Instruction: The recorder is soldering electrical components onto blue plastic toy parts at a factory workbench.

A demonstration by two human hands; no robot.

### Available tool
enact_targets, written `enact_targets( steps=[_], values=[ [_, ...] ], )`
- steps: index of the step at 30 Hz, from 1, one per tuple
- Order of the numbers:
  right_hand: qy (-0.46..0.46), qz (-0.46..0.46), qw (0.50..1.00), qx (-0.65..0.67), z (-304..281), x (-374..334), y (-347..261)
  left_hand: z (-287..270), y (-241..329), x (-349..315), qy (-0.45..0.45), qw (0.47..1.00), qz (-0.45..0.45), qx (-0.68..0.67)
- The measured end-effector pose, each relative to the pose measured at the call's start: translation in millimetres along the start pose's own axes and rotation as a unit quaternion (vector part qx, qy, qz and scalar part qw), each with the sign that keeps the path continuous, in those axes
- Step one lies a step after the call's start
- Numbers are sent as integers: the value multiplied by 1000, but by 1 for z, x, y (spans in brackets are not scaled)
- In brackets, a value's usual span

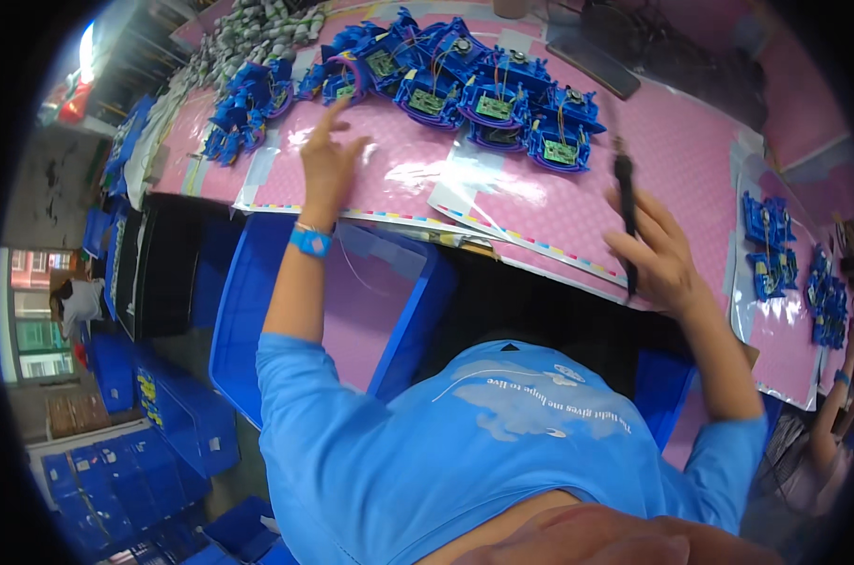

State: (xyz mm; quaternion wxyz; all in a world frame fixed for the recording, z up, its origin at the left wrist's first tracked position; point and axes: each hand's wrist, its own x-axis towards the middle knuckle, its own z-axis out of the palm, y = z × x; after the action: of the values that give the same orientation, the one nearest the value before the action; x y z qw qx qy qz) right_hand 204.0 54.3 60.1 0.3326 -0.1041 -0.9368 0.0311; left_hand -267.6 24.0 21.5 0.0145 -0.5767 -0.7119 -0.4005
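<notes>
Pink padded sheeting covers the workbench (399,169), and along its far side sits a crowded cluster of blue plastic housings (496,105), several opened to show green circuit boards (561,151), thin coloured wires and purple curved edging. The left hand (327,171), a blue wristband (311,242) at its wrist, is loosely spread above the sheeting, nothing visible in its grasp; its index finger points at a purple-edged housing (341,85) at the cluster's left part, and whether the fingertip touches it I cannot tell. The right hand (662,252) is closed around a black pen-shaped tool (625,174), blurred, its narrow tip directed away from the person, to the right of the nearest opened housing. A smaller group of blue parts (243,113) lies to the left, in front of a heap of grey-and-white pieces (253,42). Further blue assemblies (771,247) rest on the bench's right stretch. A dark flat bar (594,69) lies behind the cluster, while a blue bin (406,325) stands below the front edge. At the far right, a co-worker's forearm (834,400) reaches toward the bench.
</notes>
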Motion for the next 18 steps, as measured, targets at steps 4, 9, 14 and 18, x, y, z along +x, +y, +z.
enact_targets(
  steps=[4,9,14,18],
  values=[
    [-88,-113,990,-16,49,30,62,16,35,-21,-28,989,142,10],
    [-114,-187,976,-15,99,80,85,35,42,1,-79,986,136,53],
    [-63,-194,978,-37,128,104,123,63,31,40,-98,988,87,81],
    [-28,-168,985,-3,141,125,161,84,20,78,-46,989,126,58]
  ],
)
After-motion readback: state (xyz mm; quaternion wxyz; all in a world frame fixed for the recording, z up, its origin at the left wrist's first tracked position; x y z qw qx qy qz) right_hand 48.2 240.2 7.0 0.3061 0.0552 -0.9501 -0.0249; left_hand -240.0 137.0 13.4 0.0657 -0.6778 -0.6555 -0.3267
